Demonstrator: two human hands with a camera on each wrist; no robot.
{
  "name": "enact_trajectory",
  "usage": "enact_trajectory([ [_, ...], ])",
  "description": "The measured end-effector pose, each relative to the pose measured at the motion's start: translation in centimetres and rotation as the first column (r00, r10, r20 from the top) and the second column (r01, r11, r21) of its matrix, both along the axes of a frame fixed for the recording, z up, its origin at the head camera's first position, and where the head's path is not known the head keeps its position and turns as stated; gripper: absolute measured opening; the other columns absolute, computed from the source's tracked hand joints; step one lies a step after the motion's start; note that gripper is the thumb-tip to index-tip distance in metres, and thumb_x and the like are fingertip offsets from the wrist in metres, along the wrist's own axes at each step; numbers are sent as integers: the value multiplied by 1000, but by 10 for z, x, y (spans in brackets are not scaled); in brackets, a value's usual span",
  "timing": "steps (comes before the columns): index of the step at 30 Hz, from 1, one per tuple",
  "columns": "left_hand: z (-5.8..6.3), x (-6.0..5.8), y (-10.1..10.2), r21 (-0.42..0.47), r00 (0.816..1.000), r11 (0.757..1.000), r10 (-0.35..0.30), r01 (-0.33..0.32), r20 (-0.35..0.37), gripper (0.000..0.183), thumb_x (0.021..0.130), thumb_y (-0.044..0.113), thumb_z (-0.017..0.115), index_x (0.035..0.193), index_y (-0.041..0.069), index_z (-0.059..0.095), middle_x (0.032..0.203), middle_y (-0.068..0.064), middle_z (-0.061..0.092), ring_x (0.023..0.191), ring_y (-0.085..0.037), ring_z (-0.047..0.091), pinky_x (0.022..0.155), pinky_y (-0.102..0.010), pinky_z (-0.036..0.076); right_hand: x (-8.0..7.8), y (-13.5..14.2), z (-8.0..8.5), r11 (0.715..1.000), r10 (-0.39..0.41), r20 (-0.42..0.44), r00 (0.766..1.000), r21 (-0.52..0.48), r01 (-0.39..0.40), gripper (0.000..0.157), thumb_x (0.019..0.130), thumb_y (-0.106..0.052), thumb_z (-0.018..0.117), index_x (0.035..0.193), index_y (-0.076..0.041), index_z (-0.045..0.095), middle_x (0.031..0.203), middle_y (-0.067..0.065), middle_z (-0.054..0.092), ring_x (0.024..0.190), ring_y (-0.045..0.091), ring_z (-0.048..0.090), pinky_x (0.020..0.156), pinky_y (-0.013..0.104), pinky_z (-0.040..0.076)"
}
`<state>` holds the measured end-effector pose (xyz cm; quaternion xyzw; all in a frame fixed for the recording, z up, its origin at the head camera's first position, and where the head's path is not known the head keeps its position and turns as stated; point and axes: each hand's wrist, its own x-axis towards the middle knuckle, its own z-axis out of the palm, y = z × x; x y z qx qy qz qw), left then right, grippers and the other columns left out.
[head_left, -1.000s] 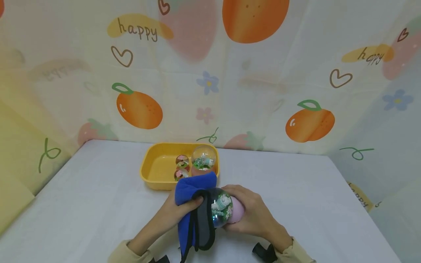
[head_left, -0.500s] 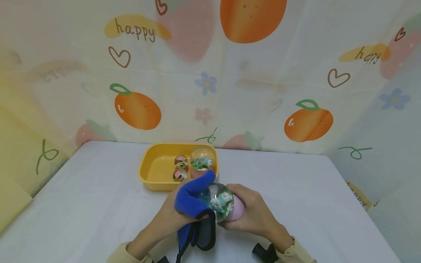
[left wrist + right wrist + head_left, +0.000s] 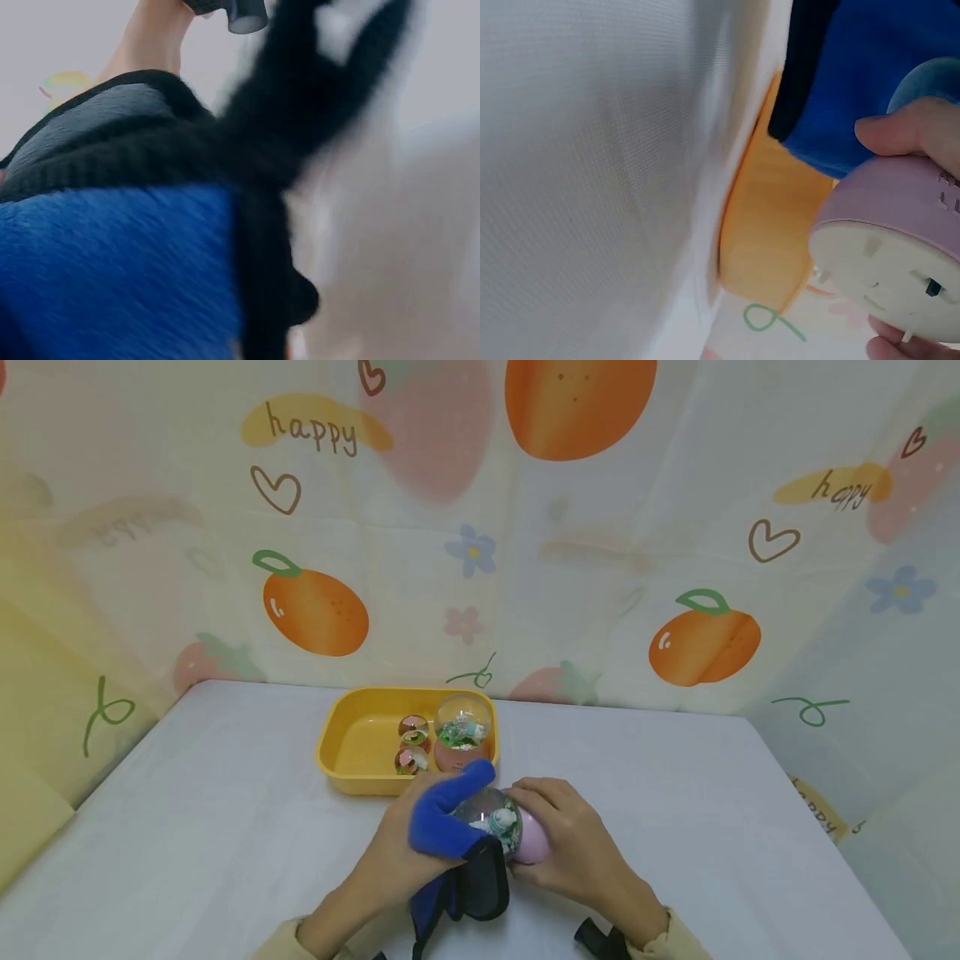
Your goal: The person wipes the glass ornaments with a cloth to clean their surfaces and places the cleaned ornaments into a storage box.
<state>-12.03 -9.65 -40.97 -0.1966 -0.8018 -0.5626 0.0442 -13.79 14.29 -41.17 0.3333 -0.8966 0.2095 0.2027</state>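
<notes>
cloth (image 3: 441,828), just one: our left hand (image 3: 400,837) grips it against one snow globe (image 3: 501,820) our right hand (image 3: 576,835) holds; we count three more globes (image 3: 462,731) in one yellow tray (image 3: 355,739).

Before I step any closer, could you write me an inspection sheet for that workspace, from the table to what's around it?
Surface: white table.
Job's things: a snow globe, tipped sideways, its lilac base toward the right hand; a blue cloth with black edging.
Clutter: beyond the hands, a yellow tray holding one large globe and two small globes.
Fingers: left fingers hold the cloth partly around the globe; right fingers grip its base.
Cables: nothing seen; a black object by the right sleeve is unclear.
Surroundings: pale curtain printed with oranges, strawberries, hearts and "happy".
</notes>
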Motion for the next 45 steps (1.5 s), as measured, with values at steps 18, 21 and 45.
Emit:
enact_trajectory([
  [18,11,-3,-5,45,978,999,19,-29,209,50,87,24,74,131,9,56,126,-8,64,109,-18,60,96,-37,48,-1,0,-1,995,85,-161,983,-40,-93,79,46,-24,95,118,-12,65,122,3,64,111,19,60,90,38,57],
  [21,11,-3,-6,46,986,994,87,-94,142,39,87,17,72,123,7,61,115,-7,68,100,-15,62,92,-32,49,-1,0,0,994,83,-162,983,-64,-94,80,46,-24,95,118,-10,62,122,4,65,111,20,62,89,39,57],
  [45,5,-6,-1,89,972,995,-60,40,227,81,75,26,87,141,22,41,136,0,57,123,-25,56,105,-48,41,-2,4,2,986,74,-72,995,-141,-84,79,52,-21,96,121,-11,60,126,5,60,111,21,62,85,41,59],
])
